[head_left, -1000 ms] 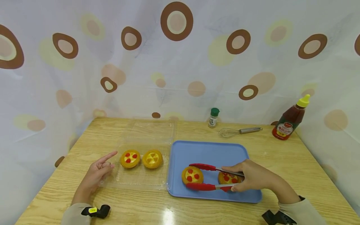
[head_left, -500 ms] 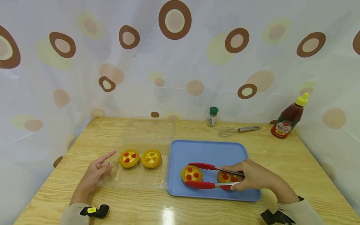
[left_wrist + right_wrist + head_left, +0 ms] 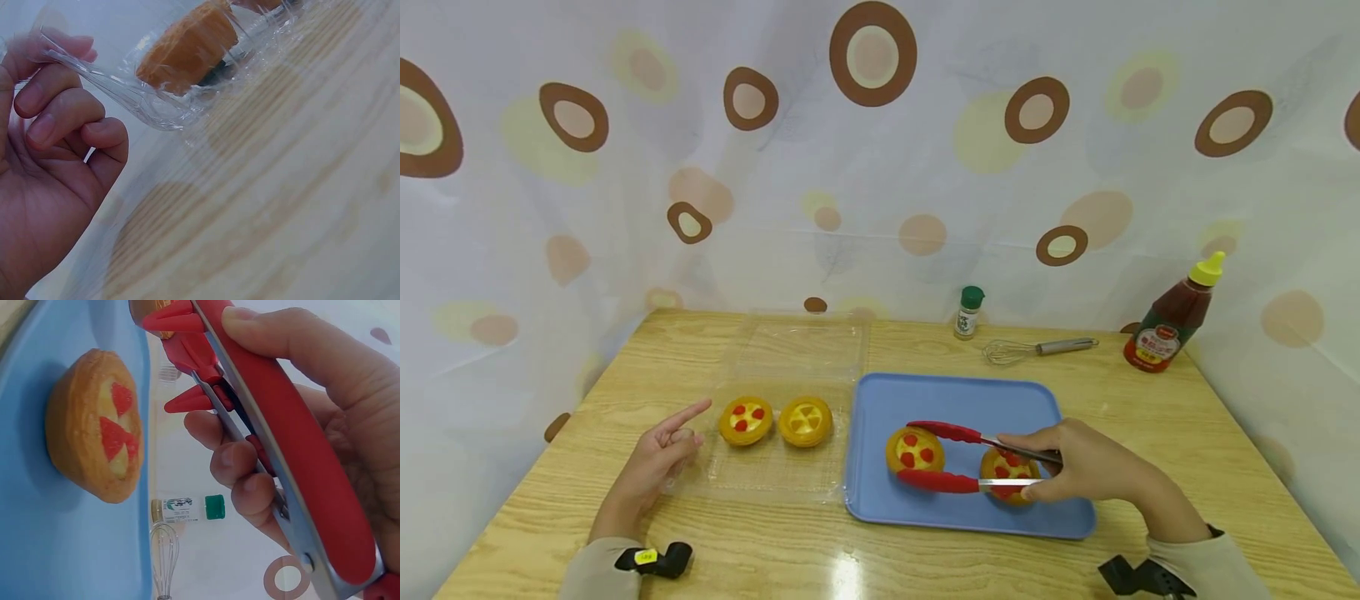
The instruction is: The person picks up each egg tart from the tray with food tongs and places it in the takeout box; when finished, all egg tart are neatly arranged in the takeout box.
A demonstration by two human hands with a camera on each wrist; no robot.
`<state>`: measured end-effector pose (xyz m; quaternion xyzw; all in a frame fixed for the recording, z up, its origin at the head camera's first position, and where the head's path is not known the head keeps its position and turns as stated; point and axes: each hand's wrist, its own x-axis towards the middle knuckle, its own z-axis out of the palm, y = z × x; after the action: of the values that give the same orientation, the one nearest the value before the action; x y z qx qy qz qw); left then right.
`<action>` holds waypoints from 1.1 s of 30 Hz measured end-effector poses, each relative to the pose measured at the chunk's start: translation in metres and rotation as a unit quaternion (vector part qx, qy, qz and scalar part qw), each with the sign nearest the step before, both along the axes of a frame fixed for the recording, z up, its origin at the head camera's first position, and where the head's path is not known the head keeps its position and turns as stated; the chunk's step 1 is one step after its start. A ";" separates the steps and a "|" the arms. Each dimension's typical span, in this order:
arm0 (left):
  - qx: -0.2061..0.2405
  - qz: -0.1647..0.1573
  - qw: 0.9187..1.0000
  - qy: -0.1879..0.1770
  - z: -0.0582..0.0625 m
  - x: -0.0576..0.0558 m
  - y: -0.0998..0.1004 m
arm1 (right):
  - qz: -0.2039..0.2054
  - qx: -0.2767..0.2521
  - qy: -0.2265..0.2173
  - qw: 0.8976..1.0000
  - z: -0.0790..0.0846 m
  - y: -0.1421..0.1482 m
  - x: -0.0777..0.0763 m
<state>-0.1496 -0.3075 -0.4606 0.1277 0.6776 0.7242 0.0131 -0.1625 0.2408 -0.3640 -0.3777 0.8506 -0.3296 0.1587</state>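
Red-tipped metal tongs [image 3: 942,481] are gripped in my right hand [image 3: 1093,462], thumb on one arm and fingers curled round the other. Their two tips stand on either side of an egg tart [image 3: 916,452] with red pieces, over the left part of a blue tray [image 3: 955,404]. Whether this tart touches the tray cannot be told. A second red-topped tart [image 3: 94,428] rests on the tray beneath the tongs' arms. At the left, my left hand [image 3: 658,462] holds the near-left edge of a clear plastic box [image 3: 150,109], index finger stretched out.
Inside the open plastic box sit a red-topped tart [image 3: 746,421] and a plain-topped tart [image 3: 806,422]. Behind the tray stand a green-capped shaker [image 3: 968,313], a whisk [image 3: 1037,351] lying flat, and a red sauce bottle [image 3: 1172,315] at the back right.
The tongs and the tart between their tips have shifted slightly up and away from me, uncovering more of the second tray tart. My left hand and the box have stayed put.
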 end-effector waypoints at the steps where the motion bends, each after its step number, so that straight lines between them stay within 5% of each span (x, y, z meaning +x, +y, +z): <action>1: -0.001 0.002 1.000 0.000 0.000 0.000 0.000 | 0.000 0.001 0.003 1.000 0.001 0.000 0.000; 11: 0.005 0.000 1.000 -0.001 0.000 0.000 0.000 | 0.016 -0.008 0.063 0.998 0.017 -0.013 -0.006; 23: 0.010 -0.005 1.000 -0.003 0.001 -0.001 0.001 | 0.039 0.005 0.056 0.998 0.031 -0.052 -0.020; 33: 0.015 -0.007 1.000 -0.005 0.000 0.000 0.000 | 0.100 0.013 0.055 0.993 0.028 -0.108 -0.034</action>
<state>-0.1497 -0.3072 -0.4605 0.1294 0.6659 0.7345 0.0196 -0.1964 0.1332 -0.3362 -0.4762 0.8204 -0.2796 0.1485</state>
